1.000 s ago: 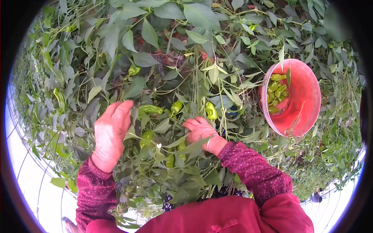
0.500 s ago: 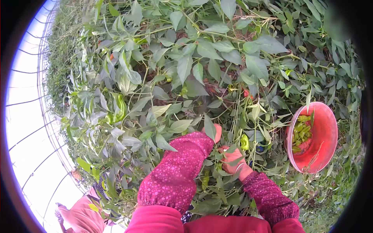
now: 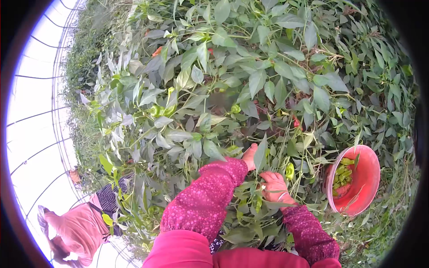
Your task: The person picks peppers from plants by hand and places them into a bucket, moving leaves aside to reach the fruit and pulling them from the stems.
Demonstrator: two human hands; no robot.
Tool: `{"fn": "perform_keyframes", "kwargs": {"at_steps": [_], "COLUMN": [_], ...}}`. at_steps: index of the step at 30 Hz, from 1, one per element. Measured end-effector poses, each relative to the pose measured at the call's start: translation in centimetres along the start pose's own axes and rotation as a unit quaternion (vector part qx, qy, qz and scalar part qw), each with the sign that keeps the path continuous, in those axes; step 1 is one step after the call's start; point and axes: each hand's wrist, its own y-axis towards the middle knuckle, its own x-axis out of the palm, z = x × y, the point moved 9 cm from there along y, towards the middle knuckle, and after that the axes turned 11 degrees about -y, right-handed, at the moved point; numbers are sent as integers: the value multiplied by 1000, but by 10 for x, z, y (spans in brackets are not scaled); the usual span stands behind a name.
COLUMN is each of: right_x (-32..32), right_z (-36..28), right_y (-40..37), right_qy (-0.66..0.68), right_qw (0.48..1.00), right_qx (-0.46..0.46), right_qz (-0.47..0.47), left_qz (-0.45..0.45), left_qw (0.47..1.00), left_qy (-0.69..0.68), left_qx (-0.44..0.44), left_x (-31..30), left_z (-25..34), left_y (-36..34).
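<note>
My left hand (image 3: 250,157) reaches in among the leaves at the middle of the view, its fingers mostly hidden by foliage. To its right, my right hand (image 3: 273,186) is at the stems with its back up and its fingertips partly covered by leaves. A light band circles the right wrist. A green pepper (image 3: 289,171) hangs just above and right of my right hand. Another green pepper (image 3: 258,203) hangs below it. Whether either hand holds anything cannot be made out.
A red bucket (image 3: 369,178) holding green peppers stands at the right. Dense pepper plants surround my arms. More green peppers (image 3: 163,110) hang at the left, and a red pepper (image 3: 296,122) shows above. Another person (image 3: 85,228) in a pink top is at the lower left.
The view has shifted, so the plants sit lower and farther right and the bucket lower. More of the other person shows. More of my left hand shows, and my right-hand fingers look more extended.
</note>
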Motion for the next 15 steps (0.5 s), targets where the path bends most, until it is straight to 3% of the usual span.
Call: {"fn": "perform_keyframes", "kwargs": {"at_steps": [4,5,6,8,9,12,13,15], "right_x": [-11,-8,-16,-17,-24,-21,-27,-36], "right_z": [-7,-6,-11,-14,-18,-13,-16,-19], "right_y": [1,2,6,8,12,7,10,13], "right_qy": [-23,-10,3,-32,-24,-55,-50,-35], "right_qw": [999,1000,1000,995,994,995,995,997], "right_qx": [-7,-12,-16,6,15,13,23,39], "right_qz": [-29,-20,-12,-94,-110,-83,-81,-56], "left_qz": [-34,-43,-7,60,36,114,105,163], "left_qw": [987,998,1000,997,999,992,981,964], "left_qy": [59,8,6,5,-12,-43,-165,-202], "left_qx": [146,48,21,-38,-21,16,10,49], "left_x": [13,9,3,-9,-8,-26,-28,-48], "left_z": [39,25,25,24,24,23,15,24], "left_y": [-5,-8,-15,-33,-38,-54,-63,-75]}}
